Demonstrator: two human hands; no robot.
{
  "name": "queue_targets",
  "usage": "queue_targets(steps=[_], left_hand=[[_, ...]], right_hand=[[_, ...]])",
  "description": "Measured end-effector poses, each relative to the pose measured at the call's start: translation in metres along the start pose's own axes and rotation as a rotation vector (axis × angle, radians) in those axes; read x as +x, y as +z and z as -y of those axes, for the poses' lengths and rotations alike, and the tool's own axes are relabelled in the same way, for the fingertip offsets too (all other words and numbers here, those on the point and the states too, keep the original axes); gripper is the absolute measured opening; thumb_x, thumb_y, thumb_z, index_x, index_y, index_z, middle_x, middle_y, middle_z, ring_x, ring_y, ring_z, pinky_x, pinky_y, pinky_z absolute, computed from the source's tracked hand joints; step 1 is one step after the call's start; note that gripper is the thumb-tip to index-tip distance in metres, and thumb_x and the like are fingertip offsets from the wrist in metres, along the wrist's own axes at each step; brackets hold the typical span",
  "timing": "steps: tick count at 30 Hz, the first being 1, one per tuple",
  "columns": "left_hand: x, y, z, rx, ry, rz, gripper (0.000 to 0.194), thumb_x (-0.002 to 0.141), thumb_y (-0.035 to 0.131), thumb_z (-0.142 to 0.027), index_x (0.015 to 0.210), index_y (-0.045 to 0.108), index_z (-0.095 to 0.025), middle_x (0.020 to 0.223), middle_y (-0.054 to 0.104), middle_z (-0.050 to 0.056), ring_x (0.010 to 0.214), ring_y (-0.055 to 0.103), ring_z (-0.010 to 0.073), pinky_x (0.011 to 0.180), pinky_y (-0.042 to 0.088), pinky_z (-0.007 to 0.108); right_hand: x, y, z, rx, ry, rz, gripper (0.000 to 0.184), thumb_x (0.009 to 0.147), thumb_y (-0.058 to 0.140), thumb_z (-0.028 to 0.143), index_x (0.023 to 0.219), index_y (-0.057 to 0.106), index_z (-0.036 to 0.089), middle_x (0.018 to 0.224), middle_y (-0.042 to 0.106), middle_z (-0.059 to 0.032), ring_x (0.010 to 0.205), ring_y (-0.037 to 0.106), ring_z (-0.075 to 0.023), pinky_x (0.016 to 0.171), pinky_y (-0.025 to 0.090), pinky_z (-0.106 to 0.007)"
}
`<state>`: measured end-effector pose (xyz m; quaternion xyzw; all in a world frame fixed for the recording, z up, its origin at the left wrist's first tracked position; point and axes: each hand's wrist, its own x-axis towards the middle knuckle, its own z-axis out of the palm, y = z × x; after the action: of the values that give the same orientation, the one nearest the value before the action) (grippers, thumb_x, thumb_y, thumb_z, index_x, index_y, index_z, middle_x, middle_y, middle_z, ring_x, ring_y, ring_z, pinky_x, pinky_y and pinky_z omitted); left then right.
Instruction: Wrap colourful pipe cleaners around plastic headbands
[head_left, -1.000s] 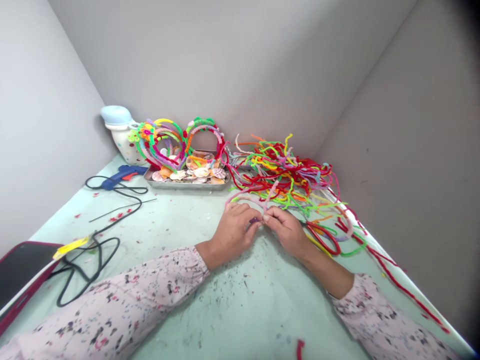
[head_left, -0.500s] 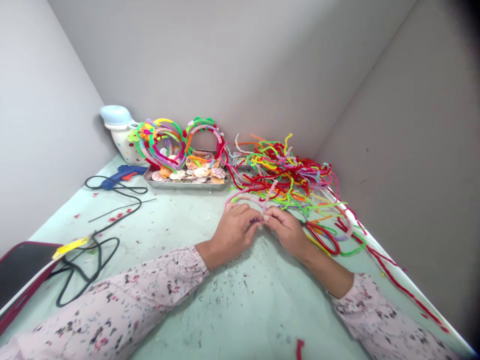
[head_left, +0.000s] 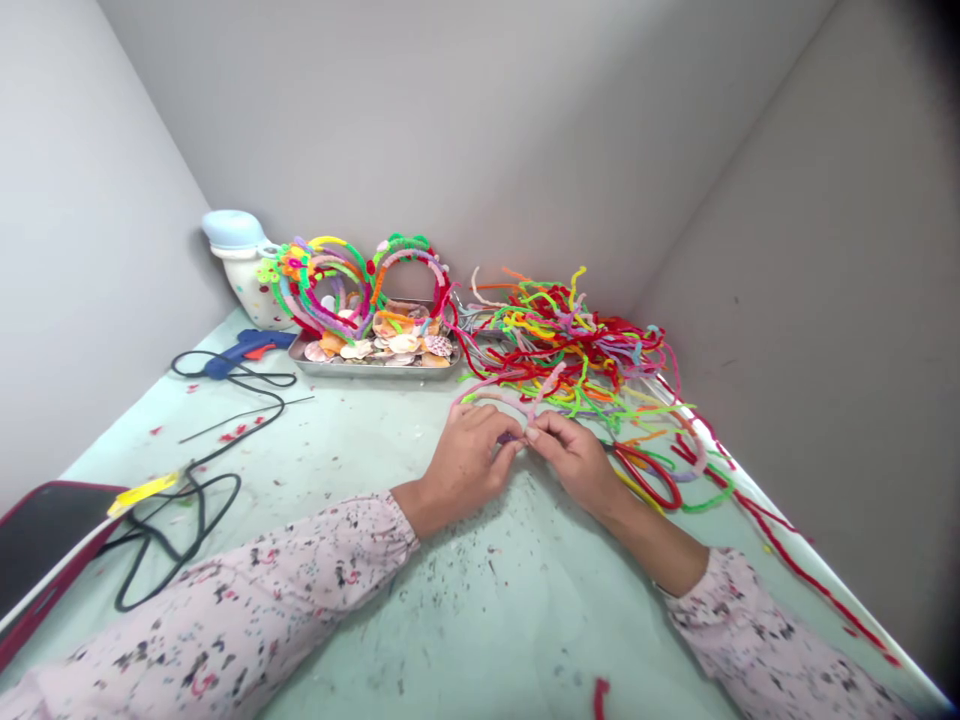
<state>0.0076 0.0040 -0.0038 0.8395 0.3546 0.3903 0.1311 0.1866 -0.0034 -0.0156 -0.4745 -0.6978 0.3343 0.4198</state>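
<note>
My left hand (head_left: 465,462) and my right hand (head_left: 574,458) meet at the middle of the pale green table (head_left: 480,610), fingers curled. Both pinch a pink pipe cleaner (head_left: 501,397) that loops away from the fingertips, with a small dark purple bit (head_left: 510,438) between them. Just behind and to the right lies a tangled heap of coloured pipe cleaners (head_left: 577,350). Red loops (head_left: 649,475) lie beside my right wrist.
A metal tray of seashells (head_left: 375,352) holds pipe-cleaner headbands (head_left: 352,280) at the back. A blue-lidded white jar (head_left: 240,265), a blue glue gun (head_left: 244,350) with black cable (head_left: 187,480), and a phone in a red case (head_left: 45,550) lie left. Walls close in on three sides.
</note>
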Motion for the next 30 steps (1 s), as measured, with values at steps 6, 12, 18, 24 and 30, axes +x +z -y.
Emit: queue_targets(steps=[6,12,18,24,30], left_hand=[[0.0005,-0.0003,-0.0002,-0.009,-0.001,-0.014,0.005,0.087,0.055,-0.021,0.085,0.058,-0.018,0.081,0.063,0.001,0.082,0.056,0.0183,0.081,0.037,0.036],[-0.0002,-0.0005,-0.0006,-0.003,0.009,-0.005,0.005,0.087,0.054,-0.02,0.086,0.058,-0.018,0.083,0.063,0.002,0.085,0.057,0.019,0.082,0.037,0.036],[0.0002,-0.001,-0.0004,0.01,0.014,0.012,0.005,0.087,0.054,-0.02,0.087,0.059,-0.018,0.084,0.063,0.003,0.086,0.056,0.0192,0.083,0.037,0.036],[-0.0001,-0.0013,-0.0006,0.016,0.017,0.017,0.006,0.087,0.054,-0.021,0.086,0.059,-0.018,0.083,0.063,0.003,0.086,0.056,0.0194,0.083,0.038,0.036],[-0.0002,-0.001,-0.0005,0.02,0.024,0.021,0.007,0.088,0.053,-0.021,0.087,0.06,-0.018,0.084,0.064,0.003,0.087,0.057,0.0195,0.084,0.038,0.037]], right_hand=[[0.0002,-0.0002,0.001,-0.017,0.004,-0.006,0.022,0.091,0.049,0.035,0.076,0.054,0.019,0.069,0.047,0.0028,0.065,0.042,-0.0129,0.062,0.034,-0.026],[0.0005,-0.0008,0.0012,0.005,0.011,0.011,0.024,0.091,0.049,0.034,0.073,0.053,0.019,0.066,0.044,0.0035,0.063,0.041,-0.0124,0.061,0.033,-0.026],[0.0011,-0.0013,-0.0002,0.011,0.025,0.029,0.024,0.091,0.048,0.033,0.073,0.053,0.019,0.066,0.044,0.0037,0.064,0.041,-0.0126,0.062,0.033,-0.026],[0.0021,-0.0007,-0.0013,0.015,0.025,0.034,0.024,0.091,0.047,0.033,0.072,0.052,0.019,0.066,0.044,0.0036,0.064,0.042,-0.013,0.062,0.034,-0.026],[0.0021,-0.0002,-0.0017,0.023,0.029,0.031,0.024,0.09,0.047,0.032,0.07,0.05,0.019,0.066,0.044,0.0039,0.064,0.042,-0.0128,0.063,0.034,-0.026]])
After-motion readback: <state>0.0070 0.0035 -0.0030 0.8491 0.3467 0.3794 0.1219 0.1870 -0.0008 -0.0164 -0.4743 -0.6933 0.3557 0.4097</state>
